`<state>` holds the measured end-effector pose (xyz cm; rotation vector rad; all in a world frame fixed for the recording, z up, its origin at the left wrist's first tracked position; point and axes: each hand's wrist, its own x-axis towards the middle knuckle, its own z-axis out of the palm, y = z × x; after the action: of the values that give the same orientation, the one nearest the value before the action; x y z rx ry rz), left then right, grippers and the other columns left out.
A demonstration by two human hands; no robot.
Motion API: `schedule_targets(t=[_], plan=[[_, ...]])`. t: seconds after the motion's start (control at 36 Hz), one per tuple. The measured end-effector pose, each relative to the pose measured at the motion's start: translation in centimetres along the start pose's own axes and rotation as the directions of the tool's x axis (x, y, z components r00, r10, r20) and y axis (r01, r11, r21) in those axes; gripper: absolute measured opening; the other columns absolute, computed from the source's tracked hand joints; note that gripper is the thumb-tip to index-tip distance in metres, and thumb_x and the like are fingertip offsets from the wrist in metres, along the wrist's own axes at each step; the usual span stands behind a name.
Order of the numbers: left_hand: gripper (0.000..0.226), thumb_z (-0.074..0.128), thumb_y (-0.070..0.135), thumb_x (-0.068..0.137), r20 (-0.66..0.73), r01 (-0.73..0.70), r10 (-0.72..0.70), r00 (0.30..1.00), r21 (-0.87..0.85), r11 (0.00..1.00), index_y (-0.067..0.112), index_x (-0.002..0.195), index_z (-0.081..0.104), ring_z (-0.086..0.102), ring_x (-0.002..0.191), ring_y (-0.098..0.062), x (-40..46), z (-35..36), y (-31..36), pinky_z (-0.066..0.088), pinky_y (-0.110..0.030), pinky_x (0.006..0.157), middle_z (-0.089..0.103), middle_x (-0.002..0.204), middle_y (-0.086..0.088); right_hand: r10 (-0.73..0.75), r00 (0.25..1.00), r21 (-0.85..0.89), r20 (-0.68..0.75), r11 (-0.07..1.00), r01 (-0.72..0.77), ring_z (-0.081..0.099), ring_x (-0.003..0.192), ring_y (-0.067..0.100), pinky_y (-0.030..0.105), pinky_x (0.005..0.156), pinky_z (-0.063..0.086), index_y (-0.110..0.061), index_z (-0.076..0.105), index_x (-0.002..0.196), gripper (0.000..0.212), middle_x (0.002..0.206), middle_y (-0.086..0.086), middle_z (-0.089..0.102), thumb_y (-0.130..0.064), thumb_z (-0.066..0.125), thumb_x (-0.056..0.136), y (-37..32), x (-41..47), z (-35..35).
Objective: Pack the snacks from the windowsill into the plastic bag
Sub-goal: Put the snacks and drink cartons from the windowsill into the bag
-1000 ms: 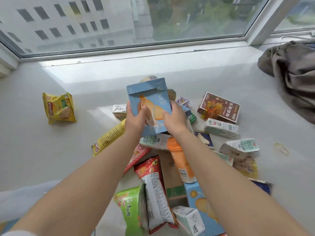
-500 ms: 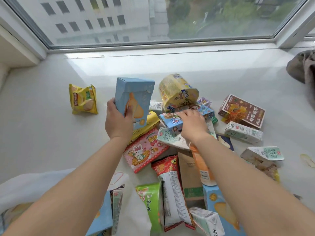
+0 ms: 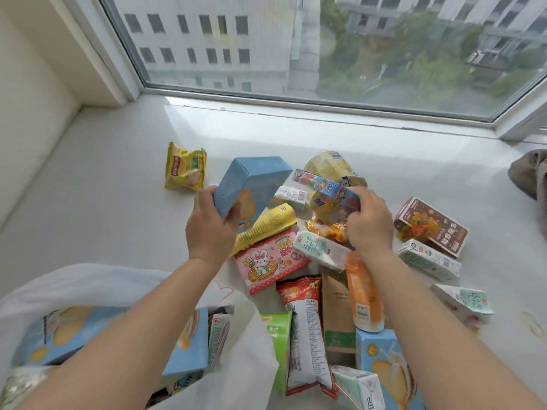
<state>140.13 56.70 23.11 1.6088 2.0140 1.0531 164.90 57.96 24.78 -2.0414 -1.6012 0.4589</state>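
Head view, left to right: plastic bag (image 3: 88,285) lying open at lower left, part filled; left hand (image 3: 211,229) gripping blue box (image 3: 251,184); right hand (image 3: 370,223) pinching small carton (image 3: 325,184) above windowsill (image 3: 103,179) pile. Best lowered flat beside boxes inside.

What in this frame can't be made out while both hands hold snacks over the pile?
- Plastic bag, head view: its contents partly hidden by the left forearm and the bottom edge.
- Blue box in the left hand: front print partly covered by fingers.
- Small colourful box in the right hand: print blurred.
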Motion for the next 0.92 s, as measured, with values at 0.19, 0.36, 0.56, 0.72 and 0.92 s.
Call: schedule_targets(t=[0.19, 0.36, 0.56, 0.72, 0.92], plan=[[0.044, 0.063, 0.029, 0.089, -0.182, -0.061, 0.018, 0.983, -0.235, 0.97, -0.004, 0.105, 0.038, 0.04, 0.074, -0.006, -5.3, -8.9, -2.9, 0.031, -0.02, 0.056, 0.041, 0.088, 0.01, 0.003, 0.98, 0.502, 0.2, 0.858, -0.105, 0.056, 0.088, 0.012, 0.031, 0.079, 0.046, -0.021, 0.056, 0.108, 0.022, 0.09, -0.01, 0.06, -0.007, 0.057, 0.09, -7.0, -10.6, -1.5], [0.051, 0.053, 0.034, 0.085, -0.279, -0.151, 0.099, 0.955, -0.172, 0.973, -0.007, 0.111, 0.036, 0.042, 0.086, -0.01, -9.9, -16.3, -7.8, 0.032, -0.009, 0.064, 0.042, 0.106, -0.015, -0.041, 0.958, 0.722, 0.284, 0.666, -0.186, 0.061, 0.088, -0.001, 0.027, 0.08, 0.052, -0.028, 0.056, 0.095, 0.025, 0.097, -0.011, 0.064, -0.004, 0.058, 0.09, -12.0, -18.0, 1.3], [0.029, 0.053, 0.021, 0.081, -0.164, -0.355, 0.337, 0.927, -0.1, 0.929, 0.015, 0.106, 0.038, 0.052, 0.112, -0.009, -14.1, -20.9, -15.2, 0.042, -0.012, 0.082, 0.052, 0.124, 0.006, -0.086, 0.925, 0.55, 0.369, 0.822, -0.143, 0.056, 0.089, -0.005, 0.008, 0.062, 0.043, -0.023, 0.054, 0.108, 0.024, 0.096, -0.016, 0.062, -0.008, 0.058, 0.09, -14.0, -22.9, 5.9], [0.029, 0.053, 0.019, 0.077, 0.125, -0.563, 0.551, 0.825, 0.099, 0.821, 0.019, 0.106, 0.048, 0.057, 0.1, -0.018, -15.6, -23.1, -18.8, 0.043, -0.025, 0.08, 0.065, 0.112, 0.003, -0.057, 0.916, 0.005, 0.397, 0.998, 0.06, 0.06, 0.092, 0.029, 0.037, 0.072, 0.048, -0.019, 0.054, 0.103, 0.019, 0.096, 0.0, 0.066, -0.015, 0.051, 0.085, -13.2, -24.5, 8.3], [0.041, 0.043, 0.012, 0.076, 0.488, -0.666, 0.499, 0.716, 0.264, 0.698, 0.026, 0.109, 0.061, 0.068, 0.097, -0.018, -16.3, -22.7, -21.8, 0.039, -0.029, 0.087, 0.069, 0.112, 0.007, -0.238, 0.922, -0.284, 0.306, 0.901, 0.327, 0.053, 0.101, 0.027, 0.034, 0.076, 0.04, -0.019, 0.052, 0.116, 0.026, 0.11, 0.002, 0.059, -0.017, 0.044, 0.091, -14.8, -24.8, 10.4]])
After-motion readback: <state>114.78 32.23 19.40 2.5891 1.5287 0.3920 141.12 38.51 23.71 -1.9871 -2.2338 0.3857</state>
